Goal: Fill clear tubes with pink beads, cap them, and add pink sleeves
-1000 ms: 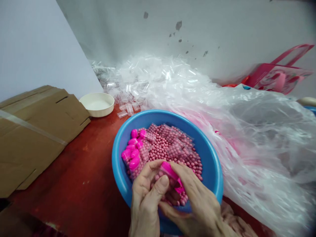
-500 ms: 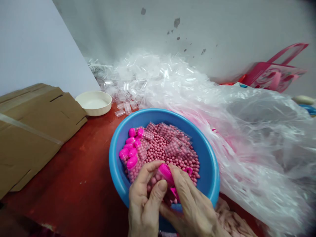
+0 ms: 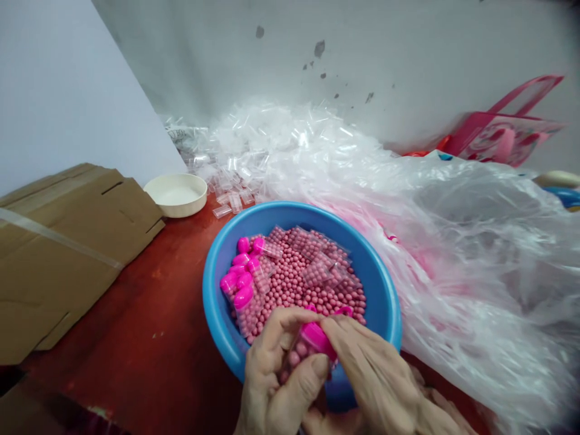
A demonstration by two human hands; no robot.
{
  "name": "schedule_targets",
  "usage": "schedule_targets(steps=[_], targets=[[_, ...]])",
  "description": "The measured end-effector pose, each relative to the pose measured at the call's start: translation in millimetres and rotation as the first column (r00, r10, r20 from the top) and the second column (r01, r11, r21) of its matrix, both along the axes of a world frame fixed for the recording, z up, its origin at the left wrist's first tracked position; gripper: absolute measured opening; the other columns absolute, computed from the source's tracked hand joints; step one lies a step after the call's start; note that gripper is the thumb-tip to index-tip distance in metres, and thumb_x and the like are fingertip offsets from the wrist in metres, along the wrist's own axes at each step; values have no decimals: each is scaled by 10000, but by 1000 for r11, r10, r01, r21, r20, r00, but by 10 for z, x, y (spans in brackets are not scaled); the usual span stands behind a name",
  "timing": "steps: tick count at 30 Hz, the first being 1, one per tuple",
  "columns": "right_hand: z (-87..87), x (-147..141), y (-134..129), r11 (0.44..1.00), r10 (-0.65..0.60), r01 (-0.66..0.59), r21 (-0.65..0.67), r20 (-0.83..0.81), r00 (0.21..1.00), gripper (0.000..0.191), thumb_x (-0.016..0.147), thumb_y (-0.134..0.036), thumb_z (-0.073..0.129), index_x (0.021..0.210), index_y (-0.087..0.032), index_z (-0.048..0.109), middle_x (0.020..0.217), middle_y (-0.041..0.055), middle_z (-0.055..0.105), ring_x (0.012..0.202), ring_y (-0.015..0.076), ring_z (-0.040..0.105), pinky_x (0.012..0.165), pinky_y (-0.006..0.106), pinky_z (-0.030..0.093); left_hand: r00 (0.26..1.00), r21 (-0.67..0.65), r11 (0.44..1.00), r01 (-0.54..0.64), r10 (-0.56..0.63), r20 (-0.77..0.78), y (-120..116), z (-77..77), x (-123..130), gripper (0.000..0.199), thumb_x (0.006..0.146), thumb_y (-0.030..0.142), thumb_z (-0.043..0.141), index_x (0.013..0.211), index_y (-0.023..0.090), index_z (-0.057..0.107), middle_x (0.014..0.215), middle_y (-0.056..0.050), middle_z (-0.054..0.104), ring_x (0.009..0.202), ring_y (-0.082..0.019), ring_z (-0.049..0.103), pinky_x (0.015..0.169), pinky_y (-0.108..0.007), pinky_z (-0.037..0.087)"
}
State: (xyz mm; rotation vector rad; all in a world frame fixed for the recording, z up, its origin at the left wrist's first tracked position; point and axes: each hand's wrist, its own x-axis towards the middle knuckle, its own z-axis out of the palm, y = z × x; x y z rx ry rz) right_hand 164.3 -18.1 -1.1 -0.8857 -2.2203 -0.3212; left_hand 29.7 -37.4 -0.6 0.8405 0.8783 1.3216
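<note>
Bead-filled container (image 3: 295, 355) shifted toward basin's (image 3: 209, 296) near rim | within left grip (image 3: 267, 377), grasped | right grip (image 3: 376, 368) touching pink cap (image 3: 316, 338), hold unclear

Left hand (image 3: 283, 380) holds a bead-filled tube (image 3: 296, 356), right hand (image 3: 376, 374) on its pink cap (image 3: 317, 338), over a blue basin (image 3: 211, 302); cardboard (image 3: 72, 241) lies toward the left edge of the table (image 3: 167, 314).

Over the near rim of the blue basin (image 3: 211, 296), your left hand (image 3: 283, 377) curls in a grip with its thumb slanting inward, while your right hand (image 3: 374, 371), back upward, brings its fingertips against the left's.
</note>
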Motion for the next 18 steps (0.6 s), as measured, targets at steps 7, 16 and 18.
schedule_targets(steps=[7,16,18], targets=[[10,23,-40,996,56,-59,71,49,997,290,852,-46,400,1091,-66,561,840,116,724,807,210,676,791,346,571,989,-81,996,-27,39,144,-118,32,117,196,783,334,666,915,210,592,555,77,445,436,-5,309,415,-89,241],[49,93,-93,899,130,-217,-379,-242,962,636,736,-301,663,1286,-97,418,972,141,676,844,252,672,679,339,594,986,-119,982,-146,154,64,-136,-8,150,428,709,336,728,1077,197,559,577,66,536,401,-6,379,383,-83,289],[120,194,-120,691,32,-351,-632,-458,888,675,717,-372,706,1295,-180,415,933,84,677,756,206,684,588,271,591,989,-143,981,-129,139,56,-164,-26,140,472,728,358,706,1129,194,518,566,55,568,370,-23,415,372,-106,330]])
